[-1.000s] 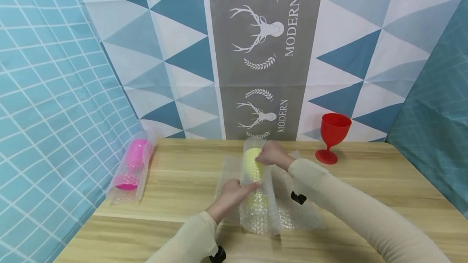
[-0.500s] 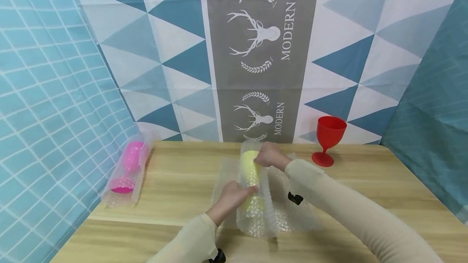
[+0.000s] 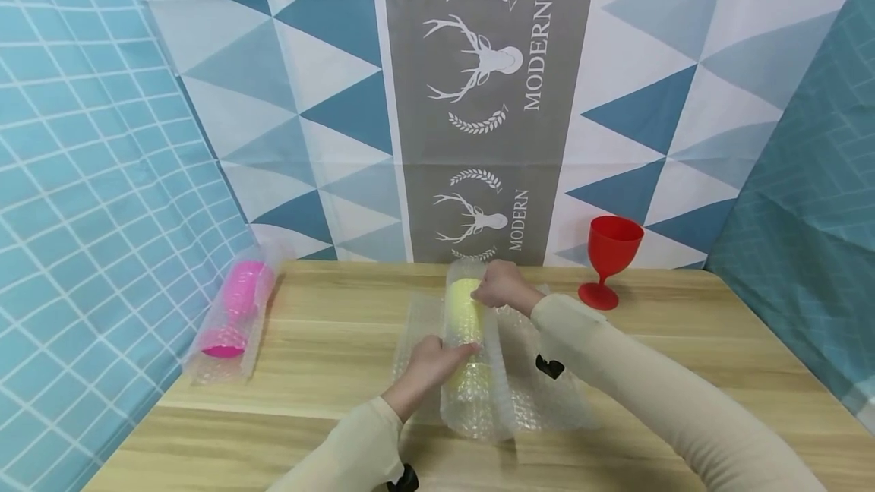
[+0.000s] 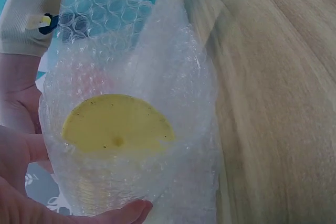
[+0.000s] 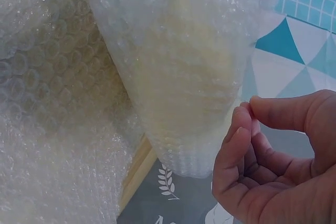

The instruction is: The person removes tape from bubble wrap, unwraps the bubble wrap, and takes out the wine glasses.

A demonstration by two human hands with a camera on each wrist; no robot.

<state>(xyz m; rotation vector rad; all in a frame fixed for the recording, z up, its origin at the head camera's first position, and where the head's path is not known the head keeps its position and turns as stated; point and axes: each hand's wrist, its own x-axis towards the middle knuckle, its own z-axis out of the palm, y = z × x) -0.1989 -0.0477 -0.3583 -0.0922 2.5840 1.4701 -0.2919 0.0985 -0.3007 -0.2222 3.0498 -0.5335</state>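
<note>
In the head view a yellow goblet [image 3: 465, 306] lies lengthwise inside a roll of clear bubble wrap [image 3: 472, 417] at mid-table. My left hand [image 3: 427, 364] holds the roll from the left, thumb across its top. The left wrist view shows the goblet's round yellow base [image 4: 118, 124] through the wrap. At the far end, my right hand [image 3: 502, 285] pinches the wrap's edge between thumb and fingertips; the right wrist view shows this right hand [image 5: 273, 156] beside the wrapped cup. A loose flap of wrap [image 3: 540, 393] spreads to the right of the roll.
A red goblet [image 3: 615, 249] stands upright at the back right of the wooden table [image 3: 328, 370]. At the left, a pink goblet [image 3: 241, 291] lies in its own bubble wrap against the tiled-pattern cloth [image 3: 89, 211]. A patterned cloth [image 3: 342, 97] hangs behind the table.
The head view has shifted slightly, so the whole scene sits a little further left. Both hands keep nearly the same places on the wrapped yellow goblet.
</note>
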